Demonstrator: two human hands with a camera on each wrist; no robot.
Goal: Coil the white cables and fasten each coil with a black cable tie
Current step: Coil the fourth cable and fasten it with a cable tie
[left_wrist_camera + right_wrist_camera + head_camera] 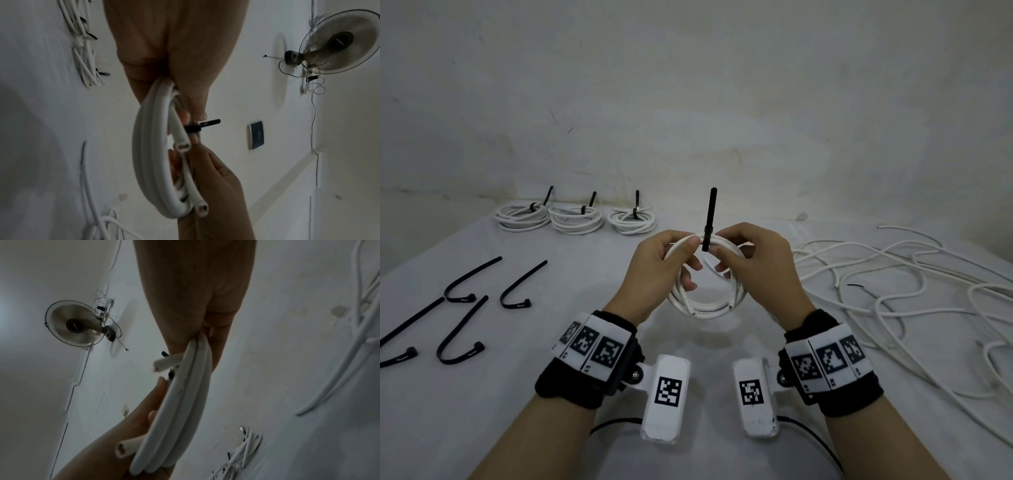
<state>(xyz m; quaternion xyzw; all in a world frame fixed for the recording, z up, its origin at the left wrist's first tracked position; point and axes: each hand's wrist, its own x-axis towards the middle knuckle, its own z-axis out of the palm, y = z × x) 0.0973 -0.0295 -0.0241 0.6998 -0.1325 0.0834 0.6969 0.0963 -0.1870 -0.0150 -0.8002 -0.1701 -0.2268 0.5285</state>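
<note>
Step in hand: fastening the fourth coil. The white coil (703, 274) is held upright above the worktop's (722, 349) near-centre, a black cable tie (708, 226) looped round its top, tail pointing up. The left hand (661, 270) has its grip closed on the coil just left of the tie; the right hand (753, 267) pinches the coil at the tie's right side. Three tied coils (575, 217) sit along the far edge; four spare ties (462, 308) lie at the left edge; loose white cables (893, 284) cover the right side. Judgement: next, the tail needs pulling to cinch the loop snug while the turns are kept bunched.
</note>
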